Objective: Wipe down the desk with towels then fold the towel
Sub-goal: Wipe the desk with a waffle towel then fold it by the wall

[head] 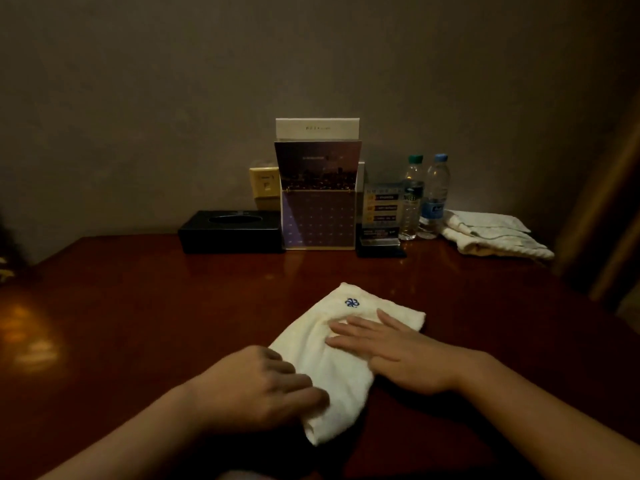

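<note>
A folded white towel (322,351) with a small blue emblem lies on the dark red wooden desk (138,323), slanting from upper right to lower left. My right hand (394,351) lies flat on its right half, fingers straight and pointing left. My left hand (263,386) rests on the towel's left edge near its lower end, fingers bent over the cloth; whether they pinch it is unclear.
Along the wall stand a black tissue box (230,232), a brochure holder (318,188), a small sign stand (381,220) and two water bottles (424,199). A second crumpled white towel (491,235) lies at the back right. A wooden edge rises at the far right.
</note>
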Motion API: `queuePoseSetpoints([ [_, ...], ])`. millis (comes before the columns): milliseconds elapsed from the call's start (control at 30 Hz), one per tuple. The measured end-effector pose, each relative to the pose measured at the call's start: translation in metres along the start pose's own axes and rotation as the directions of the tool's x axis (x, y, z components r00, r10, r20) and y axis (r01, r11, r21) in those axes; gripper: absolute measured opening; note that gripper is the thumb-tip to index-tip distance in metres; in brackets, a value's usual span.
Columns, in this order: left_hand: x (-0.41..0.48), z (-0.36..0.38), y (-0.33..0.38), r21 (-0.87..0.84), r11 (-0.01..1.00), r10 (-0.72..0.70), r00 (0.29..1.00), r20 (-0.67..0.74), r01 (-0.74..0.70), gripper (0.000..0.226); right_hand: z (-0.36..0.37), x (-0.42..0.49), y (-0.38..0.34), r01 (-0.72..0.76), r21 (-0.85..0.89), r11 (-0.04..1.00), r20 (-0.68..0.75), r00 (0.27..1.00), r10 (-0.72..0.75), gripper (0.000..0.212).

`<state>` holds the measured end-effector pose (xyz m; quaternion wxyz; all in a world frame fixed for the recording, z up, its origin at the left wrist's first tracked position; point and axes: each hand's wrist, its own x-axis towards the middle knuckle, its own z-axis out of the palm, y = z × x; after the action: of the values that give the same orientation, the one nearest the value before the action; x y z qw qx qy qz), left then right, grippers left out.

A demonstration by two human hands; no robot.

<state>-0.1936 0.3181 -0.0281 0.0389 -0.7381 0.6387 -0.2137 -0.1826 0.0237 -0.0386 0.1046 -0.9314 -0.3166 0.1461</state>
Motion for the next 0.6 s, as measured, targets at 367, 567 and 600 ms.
queuePoseSetpoints([
  [367, 0.017, -0.02, -0.012, -0.406, 0.878, -0.123, 0.94, 0.317, 0.252, 0.042, 0.013, -0.031, -0.028, 0.056, -0.016, 0.998, 0.113, 0.992, -0.054, 0.068],
  [567, 0.027, -0.023, -0.007, -0.481, 0.814, -0.207, 0.936, 0.284, 0.326, 0.033, -0.019, -0.059, -0.05, 0.092, 0.244, 0.965, 0.143, 0.981, -0.13, 0.084],
  [600, 0.032, -0.021, -0.004, -0.457, 0.825, -0.221, 0.934, 0.28, 0.332, 0.027, -0.019, -0.065, -0.055, 0.1, 0.31, 0.945, 0.139, 0.979, -0.149, 0.087],
])
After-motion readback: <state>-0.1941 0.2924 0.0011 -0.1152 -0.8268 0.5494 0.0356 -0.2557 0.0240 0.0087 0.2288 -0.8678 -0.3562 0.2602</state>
